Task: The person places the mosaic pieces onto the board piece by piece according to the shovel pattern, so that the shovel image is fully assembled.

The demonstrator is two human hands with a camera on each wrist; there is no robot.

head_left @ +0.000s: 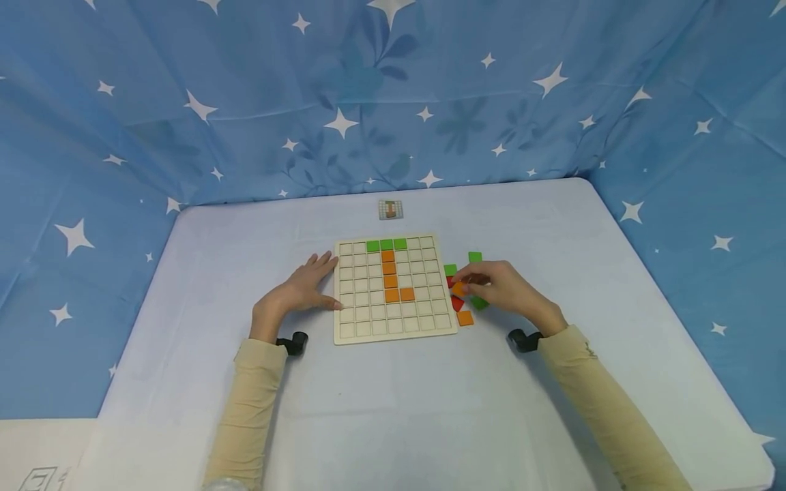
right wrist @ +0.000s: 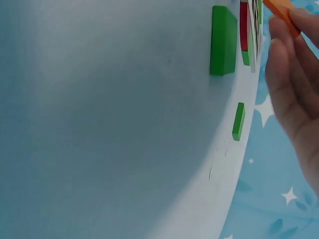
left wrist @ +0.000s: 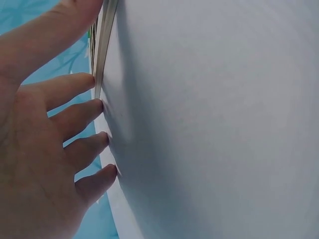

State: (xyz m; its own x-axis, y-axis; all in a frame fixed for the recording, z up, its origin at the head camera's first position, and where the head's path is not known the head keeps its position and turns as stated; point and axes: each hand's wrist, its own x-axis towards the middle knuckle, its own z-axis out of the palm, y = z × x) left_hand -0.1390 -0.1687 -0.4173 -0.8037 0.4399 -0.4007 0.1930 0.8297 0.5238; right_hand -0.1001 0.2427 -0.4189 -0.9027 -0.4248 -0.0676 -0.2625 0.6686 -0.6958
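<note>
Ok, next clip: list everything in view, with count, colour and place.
board: one, pale wood grid, table centre.
green tiles on board: three, top row.
orange tiles on board: five, an L under the green row.
loose tiles: green, red and orange, right of board; some hidden, count unsure.
held tile: one, orange, in right fingertips.
card: one, small, beyond board.
table: one, white.
cloth: blue with white stars, behind and beside.
left hand: flat, fingers against board's left edge.
right hand: pinches held tile.
</note>
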